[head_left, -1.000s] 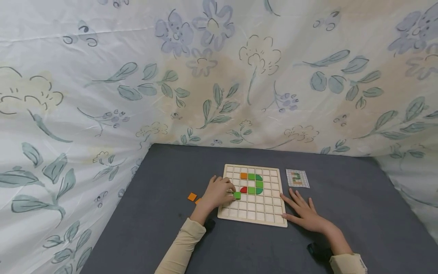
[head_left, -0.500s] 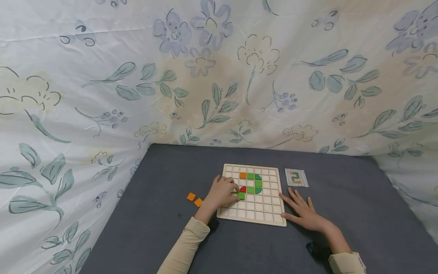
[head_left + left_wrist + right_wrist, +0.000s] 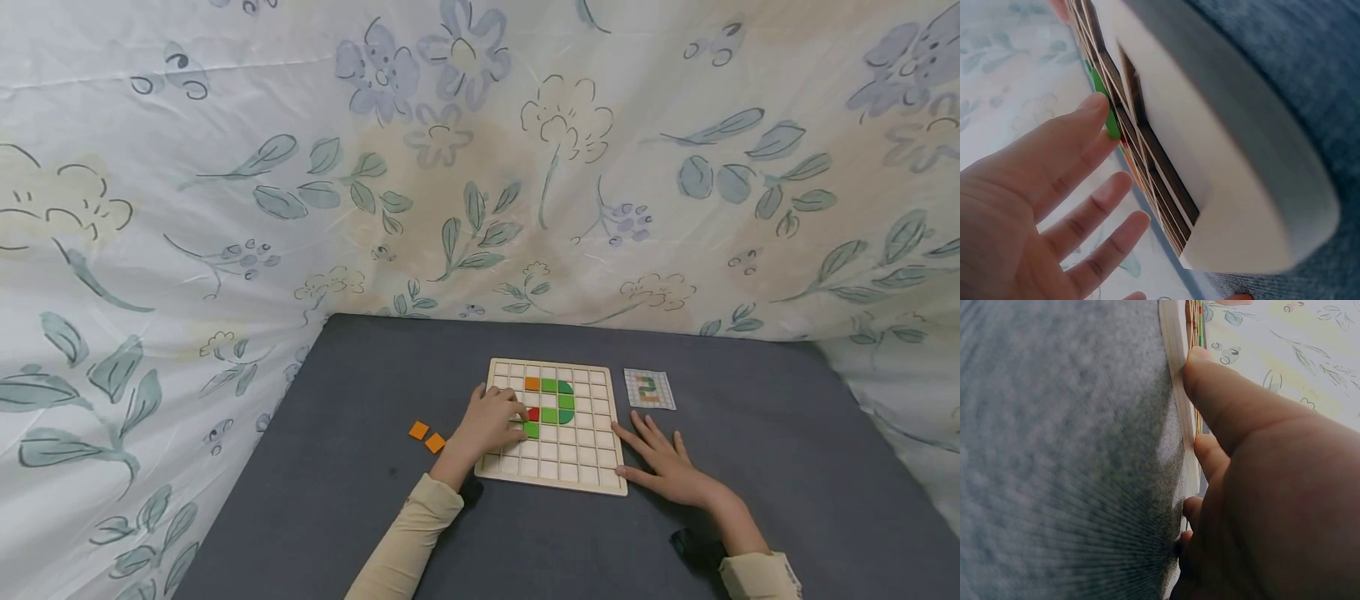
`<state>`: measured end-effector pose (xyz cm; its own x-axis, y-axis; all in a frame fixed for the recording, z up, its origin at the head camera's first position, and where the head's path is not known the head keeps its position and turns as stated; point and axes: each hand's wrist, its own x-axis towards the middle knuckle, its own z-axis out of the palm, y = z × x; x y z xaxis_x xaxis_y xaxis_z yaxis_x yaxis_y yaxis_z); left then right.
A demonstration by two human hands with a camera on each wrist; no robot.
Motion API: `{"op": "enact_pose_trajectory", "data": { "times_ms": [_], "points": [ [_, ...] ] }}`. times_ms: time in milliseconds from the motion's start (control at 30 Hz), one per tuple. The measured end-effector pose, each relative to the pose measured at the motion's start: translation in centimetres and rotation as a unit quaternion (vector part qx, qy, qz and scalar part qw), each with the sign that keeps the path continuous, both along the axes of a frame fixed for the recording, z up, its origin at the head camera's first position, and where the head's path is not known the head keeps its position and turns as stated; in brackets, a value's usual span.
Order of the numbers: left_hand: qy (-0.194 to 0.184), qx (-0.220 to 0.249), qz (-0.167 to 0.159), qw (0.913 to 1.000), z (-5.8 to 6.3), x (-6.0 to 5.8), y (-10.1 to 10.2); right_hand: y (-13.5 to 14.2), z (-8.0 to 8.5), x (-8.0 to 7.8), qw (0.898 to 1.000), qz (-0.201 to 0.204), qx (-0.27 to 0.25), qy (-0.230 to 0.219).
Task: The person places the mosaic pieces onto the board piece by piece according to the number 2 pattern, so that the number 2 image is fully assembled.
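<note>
A wooden grid board (image 3: 570,477) lies on the dark table with a figure of coloured tiles in its cells. My left hand (image 3: 489,421) reaches over the board's left side. Its thumb and index finger pinch a green square tile (image 3: 532,431) just below a red tile (image 3: 534,413), partly hidden by the fingers. In the left wrist view the green tile (image 3: 1112,120) stands tilted at the grid, while the other fingers spread loosely. My right hand (image 3: 672,467) lies spread on the right, thumb and a fingertip touching the board's right edge (image 3: 1179,375).
Two loose orange tiles (image 3: 427,437) lie left of the board, beside my left wrist. A small printed card (image 3: 650,390) with a coloured grid pattern lies behind my right hand. A floral cloth (image 3: 480,250) hangs behind the table and along its left side.
My left hand has moved slightly right with the green tile, bringing it from the left into place below the red tile. My right hand stays at the board's edge.
</note>
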<state>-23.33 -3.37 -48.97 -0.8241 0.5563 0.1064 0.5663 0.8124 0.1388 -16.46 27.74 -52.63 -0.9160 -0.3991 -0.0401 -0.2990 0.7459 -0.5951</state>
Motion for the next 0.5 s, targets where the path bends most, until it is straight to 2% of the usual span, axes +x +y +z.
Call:
{"op": "enact_pose_trajectory", "data": {
  "times_ms": [500],
  "points": [
    [-0.002, 0.006, -0.005, 1.0, 0.02, 0.11, -0.05, 0.05, -0.15, -0.02, 1.0, -0.003, 0.004, 0.002]
  ]
}}
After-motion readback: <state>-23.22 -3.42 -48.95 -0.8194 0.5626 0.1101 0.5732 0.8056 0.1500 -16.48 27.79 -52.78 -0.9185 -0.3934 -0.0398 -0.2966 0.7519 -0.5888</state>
